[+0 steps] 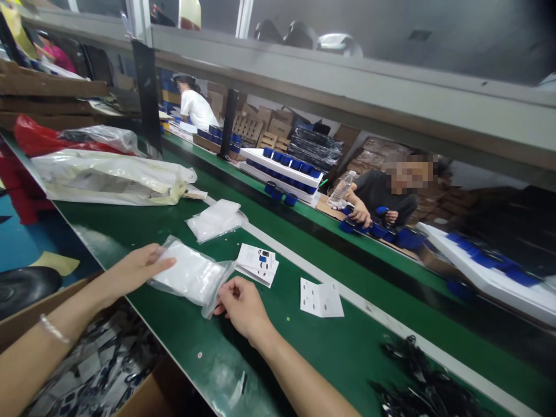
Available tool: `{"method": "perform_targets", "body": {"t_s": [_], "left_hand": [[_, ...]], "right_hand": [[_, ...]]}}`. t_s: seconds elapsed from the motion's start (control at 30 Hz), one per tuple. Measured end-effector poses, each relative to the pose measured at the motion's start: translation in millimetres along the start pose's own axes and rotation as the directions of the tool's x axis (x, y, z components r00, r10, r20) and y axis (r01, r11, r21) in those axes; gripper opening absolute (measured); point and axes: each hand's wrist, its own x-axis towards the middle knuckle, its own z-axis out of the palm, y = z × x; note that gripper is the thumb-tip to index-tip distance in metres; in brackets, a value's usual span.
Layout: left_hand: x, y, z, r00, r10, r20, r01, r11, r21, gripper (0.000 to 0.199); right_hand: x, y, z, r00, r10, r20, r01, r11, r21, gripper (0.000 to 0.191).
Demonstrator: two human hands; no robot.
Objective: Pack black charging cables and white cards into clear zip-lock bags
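Note:
A clear plastic bag with something flat and white inside lies between my hands, just over the green table. My left hand grips its left end, thumb on top. At the opposite end, my right hand pinches the bag's open-looking edge between thumb and fingers. Beyond it rests a second clear bag with white contents. Folded printed leaflets lie right behind the held bag, and another leaflet stands partly unfolded farther right.
Black cables are heaped at the front right. A large plastic sack occupies the table's left. Below the edge, a carton holds many small packets. Across the table, a co-worker handles blue items near a water bottle. A shelf beam spans overhead.

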Motion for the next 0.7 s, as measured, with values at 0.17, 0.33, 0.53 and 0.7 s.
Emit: {"method": "perform_targets", "body": {"t_s": [0.17, 0.33, 0.53, 0.7], "left_hand": [[-23, -1, 13.6, 0.983, -0.076, 0.166, 0.126, 0.939, -0.319, 0.054], [-30, -7, 29.0, 0.957, -0.122, 0.262, 0.24, 0.84, -0.487, 0.046], [-48, -5, 51.8, 0.949, -0.116, 0.294, 0.274, 0.767, -0.58, 0.049], [-62, -1, 66.2, 0.942, -0.122, 0.312, 0.293, 0.753, -0.589, 0.055]], "right_hand": [[-26, 1, -25, 1.0, -0.006, 0.01, 0.005, 0.989, 0.145, 0.027], [-52, -4, -48, 0.997, -0.055, 0.051, 0.038, 0.958, 0.285, 0.041], [-69, 3, -65, 0.982, -0.121, -0.144, 0.156, 0.952, 0.265, 0.038], [-86, 7, -77, 0.971, -0.147, -0.187, 0.189, 0.955, 0.23, 0.035]]}}
